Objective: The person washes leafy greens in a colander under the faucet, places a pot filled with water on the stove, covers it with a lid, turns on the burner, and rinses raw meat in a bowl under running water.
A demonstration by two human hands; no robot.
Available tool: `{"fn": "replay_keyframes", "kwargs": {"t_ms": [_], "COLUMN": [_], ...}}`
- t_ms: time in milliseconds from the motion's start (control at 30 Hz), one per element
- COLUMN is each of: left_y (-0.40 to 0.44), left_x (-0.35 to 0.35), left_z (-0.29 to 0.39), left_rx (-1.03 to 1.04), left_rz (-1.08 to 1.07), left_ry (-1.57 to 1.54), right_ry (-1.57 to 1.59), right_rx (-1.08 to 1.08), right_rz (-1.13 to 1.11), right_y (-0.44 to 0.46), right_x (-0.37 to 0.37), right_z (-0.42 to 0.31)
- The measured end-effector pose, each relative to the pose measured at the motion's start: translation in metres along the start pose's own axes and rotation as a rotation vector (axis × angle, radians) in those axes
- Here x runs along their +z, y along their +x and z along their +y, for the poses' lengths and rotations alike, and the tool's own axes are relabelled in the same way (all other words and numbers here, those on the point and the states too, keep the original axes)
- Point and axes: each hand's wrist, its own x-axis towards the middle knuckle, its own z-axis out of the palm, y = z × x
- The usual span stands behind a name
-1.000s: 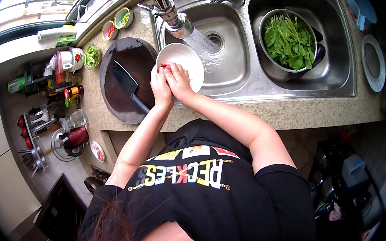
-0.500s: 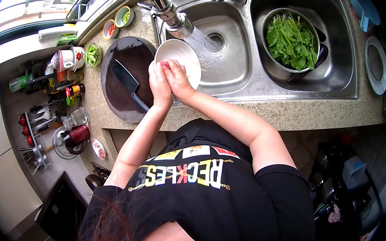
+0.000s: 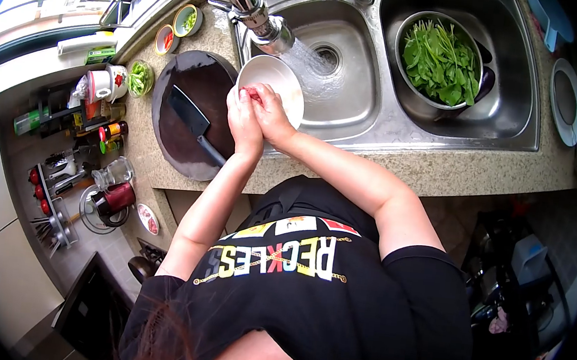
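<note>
A white bowl (image 3: 287, 86) sits under the tap (image 3: 269, 32), over the left sink basin's edge. My left hand (image 3: 244, 124) and my right hand (image 3: 271, 114) are pressed together above the bowl's near side, fingers closed. A small reddish piece (image 3: 255, 94), like raw meat, shows between their fingertips; the rest of it is hidden. Water runs from the tap into the basin beside the bowl. Left of my hands, a black cleaver (image 3: 189, 111) lies on a round dark chopping board (image 3: 174, 145).
A metal pot (image 3: 399, 73) of leafy greens stands in the right basin (image 3: 516, 84), with an eggplant (image 3: 487, 82) beside it. Small bowls of chopped vegetables (image 3: 188, 21) line the back left counter. A plate of meat (image 3: 148, 219) lies lower left. A grey plate (image 3: 566, 102) is at right.
My hands stay together over the bowl but have shifted slightly, and more of the reddish piece shows between the fingers. The whole view has moved a little.
</note>
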Motion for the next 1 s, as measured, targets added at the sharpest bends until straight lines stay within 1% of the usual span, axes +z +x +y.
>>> {"fn": "replay_keyframes", "kwargs": {"t_ms": [67,167,233,267,333,367,433,467,533,567,633,700,733,767,833,867,900,1000], "left_y": [-0.001,-0.006,-0.007,-0.008,-0.014,-0.015,-0.018,-0.019,-0.021,-0.021,-0.024,-0.024,-0.024,-0.023,-0.022,-0.021,-0.022,-0.024], "left_x": [0.003,0.001,-0.002,-0.003,-0.006,-0.007,-0.010,-0.010,-0.010,-0.010,-0.010,-0.011,-0.013,-0.012,-0.015,-0.017,-0.016,-0.016], "left_z": [-0.002,-0.007,-0.013,-0.014,-0.016,-0.018,-0.023,-0.030,-0.041,-0.044,-0.047,-0.047,-0.043,-0.041,-0.041,-0.040,-0.039,-0.024], "left_rx": [0.014,-0.023,-0.034,-0.032,-0.129,-0.128,-0.237,-0.235,-0.313,-0.312,-0.346,-0.379,-0.386,-0.375,-0.357,-0.403,-0.399,-0.358], "left_rz": [0.017,0.019,-0.020,-0.021,-0.037,-0.034,-0.042,-0.037,-0.063,-0.059,-0.059,-0.043,-0.041,-0.009,0.002,-0.016,-0.007,-0.013], "left_ry": [0.012,-0.070,-0.069,-0.075,-0.287,-0.292,-0.449,-0.456,-0.625,-0.634,-0.776,-0.867,-0.847,-0.861,-0.894,-0.937,-0.942,-0.933], "right_ry": [-0.004,-0.094,-0.122,-0.127,-0.301,-0.305,-0.448,-0.454,-0.549,-0.557,-0.609,-0.557,-0.395,-0.152,-0.030,0.034,0.097,0.134], "right_rx": [0.006,-0.047,0.083,0.079,0.078,0.076,0.188,0.184,0.235,0.231,0.220,0.214,0.236,0.194,0.284,0.388,0.493,0.455], "right_rz": [-0.005,0.003,-0.007,-0.007,-0.022,-0.026,-0.073,-0.078,-0.144,-0.148,-0.217,-0.257,-0.390,-0.439,-0.520,-0.489,-0.453,-0.274], "right_y": [-0.001,-0.006,-0.010,-0.012,-0.019,-0.021,-0.023,-0.022,-0.022,-0.021,-0.019,-0.016,-0.007,0.000,0.008,0.012,0.015,0.012], "right_x": [-0.002,-0.001,-0.001,-0.001,-0.001,0.000,-0.001,-0.002,-0.004,-0.006,-0.008,-0.013,-0.022,-0.028,-0.043,-0.048,-0.052,-0.060], "right_z": [0.003,0.007,0.006,0.004,-0.002,-0.005,-0.014,-0.019,-0.026,-0.027,-0.028,-0.026,-0.022,-0.027,-0.052,-0.065,-0.073,-0.068]}}
